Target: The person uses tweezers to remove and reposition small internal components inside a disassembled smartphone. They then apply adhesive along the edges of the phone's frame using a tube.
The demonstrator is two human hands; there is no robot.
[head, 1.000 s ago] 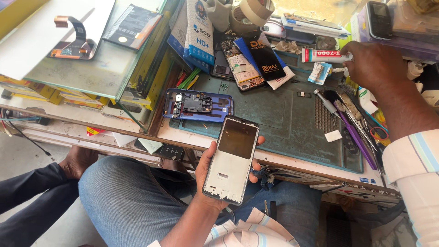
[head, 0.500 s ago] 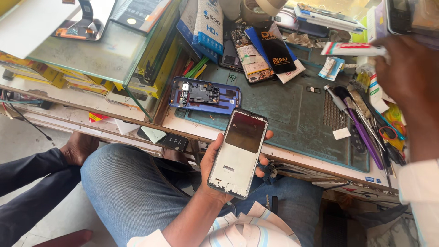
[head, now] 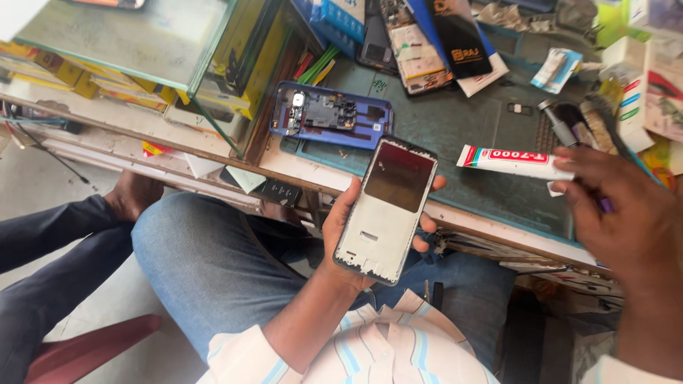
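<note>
My left hand [head: 340, 235] grips a phone frame [head: 386, 208] from below, its white inner side and dark square patch facing up, over my lap at the bench's front edge. My right hand [head: 626, 220] holds a white glue tube [head: 514, 162] with a red band, nozzle end pointing left toward the frame, a short gap apart. An opened blue phone body [head: 329, 114] with its circuit board showing lies on the green mat [head: 455, 121] just beyond the frame.
Glass display case [head: 142, 43] stands at the left with yellow boxes. Phone part packs [head: 455, 43], brushes and tools [head: 583, 121] crowd the bench's back and right. Another person's leg and hand [head: 131, 195] are at the left, beside my blue-jeaned knee [head: 206, 256].
My right hand came down from the back of the bench with the glue tube and now holds it close to the phone frame. The left hand keeps the frame in place.
</note>
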